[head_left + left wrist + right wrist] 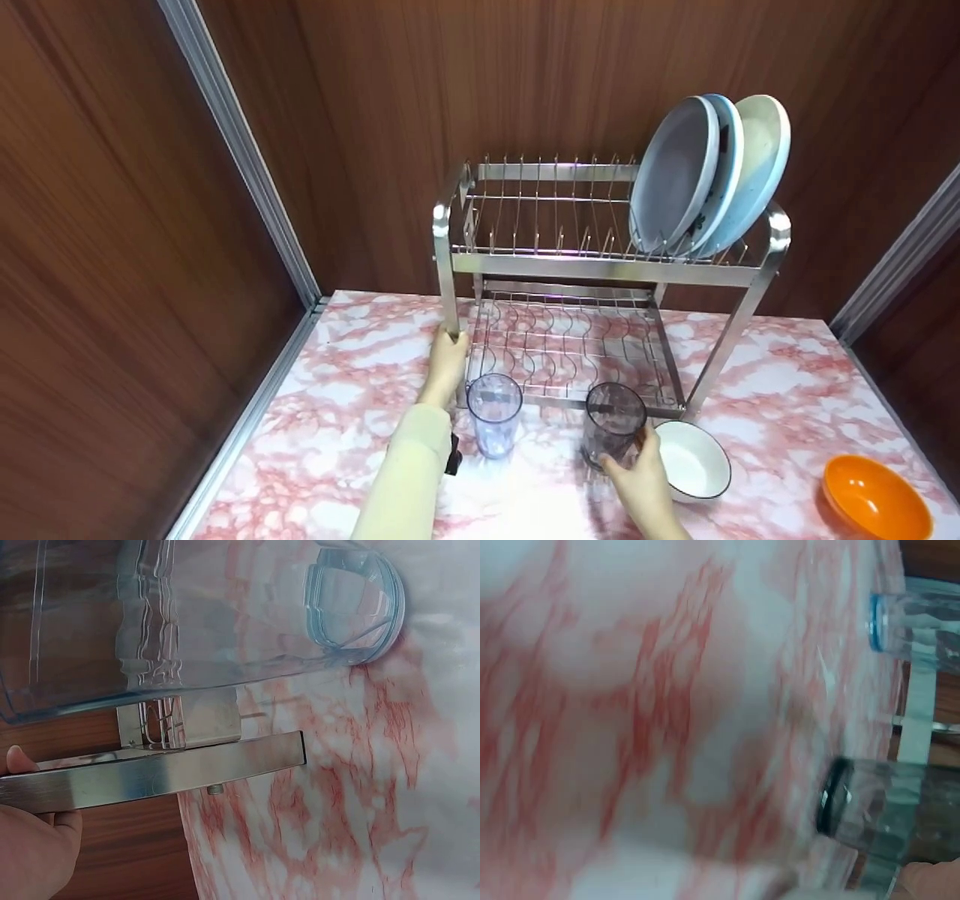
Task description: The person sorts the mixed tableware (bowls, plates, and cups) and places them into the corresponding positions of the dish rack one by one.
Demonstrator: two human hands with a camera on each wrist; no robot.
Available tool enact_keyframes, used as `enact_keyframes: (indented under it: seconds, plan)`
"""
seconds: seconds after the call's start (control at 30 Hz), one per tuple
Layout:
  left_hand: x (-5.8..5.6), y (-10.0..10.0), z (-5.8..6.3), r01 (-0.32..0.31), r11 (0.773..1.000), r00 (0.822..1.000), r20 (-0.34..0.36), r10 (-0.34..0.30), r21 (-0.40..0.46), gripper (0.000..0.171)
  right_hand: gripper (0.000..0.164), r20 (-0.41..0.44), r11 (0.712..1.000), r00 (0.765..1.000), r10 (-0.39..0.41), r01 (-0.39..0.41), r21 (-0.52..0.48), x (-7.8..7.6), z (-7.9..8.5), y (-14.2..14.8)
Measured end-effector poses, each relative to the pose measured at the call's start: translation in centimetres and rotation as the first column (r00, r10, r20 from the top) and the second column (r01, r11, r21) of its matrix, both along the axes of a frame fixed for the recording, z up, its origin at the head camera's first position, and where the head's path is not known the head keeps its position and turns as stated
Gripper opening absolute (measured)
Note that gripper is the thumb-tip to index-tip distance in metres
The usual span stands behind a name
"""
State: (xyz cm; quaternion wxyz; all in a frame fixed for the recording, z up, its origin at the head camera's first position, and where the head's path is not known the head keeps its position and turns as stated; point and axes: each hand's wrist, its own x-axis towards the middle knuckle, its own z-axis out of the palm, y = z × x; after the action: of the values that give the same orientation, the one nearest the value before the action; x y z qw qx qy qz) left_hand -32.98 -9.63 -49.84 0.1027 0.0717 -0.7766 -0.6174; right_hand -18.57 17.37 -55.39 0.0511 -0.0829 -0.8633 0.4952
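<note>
My left hand (446, 364) grips the left front leg of a metal two-tier dish rack (600, 266). The left wrist view shows the thumb and fingers of that hand (37, 851) round the flat steel leg (165, 776). A clear bluish tumbler (495, 416) stands just right of the left forearm, before the rack. My right hand (641, 480) holds a dark grey see-through tumbler (615, 420) at its right side, near the rack's lower front edge. In the right wrist view only a bit of the hand (934, 881) shows beside the grey tumbler (892, 802).
Several plates (675, 176) stand upright at the right of the upper tier. A white bowl (694, 461) with a dark rim sits right beside my right hand. An orange bowl (874, 499) lies farther right on the marbled tabletop (292, 457). Wooden panels (375, 112) enclose the back and sides.
</note>
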Motion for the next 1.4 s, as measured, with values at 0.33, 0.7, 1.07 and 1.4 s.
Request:
enact_keyframes:
  seconds: [0.33,0.7,1.07,1.4]
  plan:
    - [-0.1,-0.1,0.0,-0.009,1.0,1.0,-0.025,0.009,-0.026,0.02,0.092,-0.024,0.993,1.0,-0.011,0.008,-0.12,-1.6,-3.2,-0.6]
    - [-0.1,0.0,-0.1,-0.018,1.0,0.999,-0.036,0.018,-0.017,0.014,0.078,-0.054,0.989,0.995,-0.082,0.075,-0.127,-2.8,-7.0,-1.4]
    - [-0.1,0.0,-0.1,-0.02,1.0,1.0,-0.02,0.02,-0.02,0.016,0.08,-0.056,0.992,0.993,-0.104,0.1,-0.076,-3.4,-7.6,-1.2]
    - [-0.1,0.0,-0.1,-0.02,1.0,1.0,-0.023,0.02,-0.016,0.016,0.07,-0.066,0.99,0.993,-0.098,0.091,-0.111,-2.8,-7.6,-1.5]
